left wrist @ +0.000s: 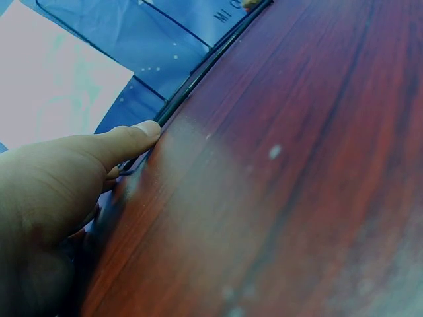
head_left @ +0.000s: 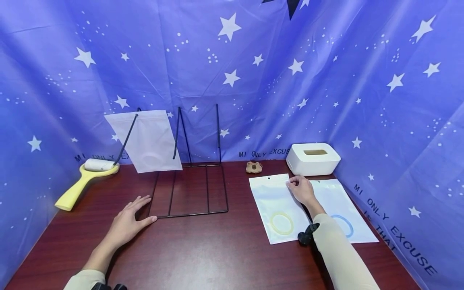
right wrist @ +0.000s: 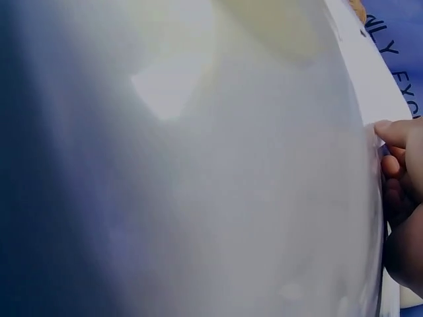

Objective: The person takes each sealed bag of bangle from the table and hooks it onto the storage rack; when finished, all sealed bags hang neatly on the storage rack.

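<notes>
A black wire rack stands on the table, and a white zip pouch hangs from its left prong. At the rack's front left corner is my left hand, fingers extended and thumb spread, the thumb touching the frame in the left wrist view. My right hand pinches the upper right edge of a clear-fronted white zip pouch, which has a yellow ring inside and a small hole at its top. Partly behind my right forearm lies a similar pouch with a blue ring.
A yellow-handled lint roller lies left of the rack. Near the back edge are a small brown object and a white tissue box. Starry blue cloth surrounds the dark red wooden table.
</notes>
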`<state>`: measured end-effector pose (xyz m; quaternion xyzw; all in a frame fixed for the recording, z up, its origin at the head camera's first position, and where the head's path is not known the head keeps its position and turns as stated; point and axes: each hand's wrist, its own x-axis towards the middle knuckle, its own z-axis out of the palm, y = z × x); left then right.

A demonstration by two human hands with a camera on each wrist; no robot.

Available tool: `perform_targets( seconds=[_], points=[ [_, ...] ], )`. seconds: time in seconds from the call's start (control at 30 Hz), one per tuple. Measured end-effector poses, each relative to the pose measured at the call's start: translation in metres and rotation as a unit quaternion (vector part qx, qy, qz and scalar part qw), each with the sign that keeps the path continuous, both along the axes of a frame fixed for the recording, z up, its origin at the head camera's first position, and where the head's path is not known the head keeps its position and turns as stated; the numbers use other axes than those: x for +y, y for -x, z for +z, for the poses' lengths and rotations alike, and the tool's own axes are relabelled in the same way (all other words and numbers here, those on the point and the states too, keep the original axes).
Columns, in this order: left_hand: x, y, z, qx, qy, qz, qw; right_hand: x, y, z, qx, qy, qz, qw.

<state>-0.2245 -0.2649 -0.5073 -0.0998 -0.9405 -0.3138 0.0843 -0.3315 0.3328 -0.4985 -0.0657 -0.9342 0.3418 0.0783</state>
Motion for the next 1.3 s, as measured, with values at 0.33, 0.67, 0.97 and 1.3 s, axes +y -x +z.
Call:
perform_targets(
  seconds=[0.33,0.67,0.97,1.3],
  points=[
    [0.000,0.000,0.001,0.004,-0.002,0.000,1.0000,0.002,-0.008,0.017,0.036,0.007,0.016,0.9992],
    [-0.001,0.000,-0.002,0.004,-0.005,-0.002,1.0000,-0.003,-0.019,0.040,0.051,0.083,0.048,0.9941],
    [-0.001,0.001,-0.002,0.005,-0.006,-0.002,1.0000,-0.023,-0.035,0.066,0.058,0.196,0.077,0.9759],
    [0.000,0.001,-0.002,0.007,-0.003,0.002,1.0000,-0.054,-0.050,0.090,0.111,0.265,0.084,0.9541]
  ],
)
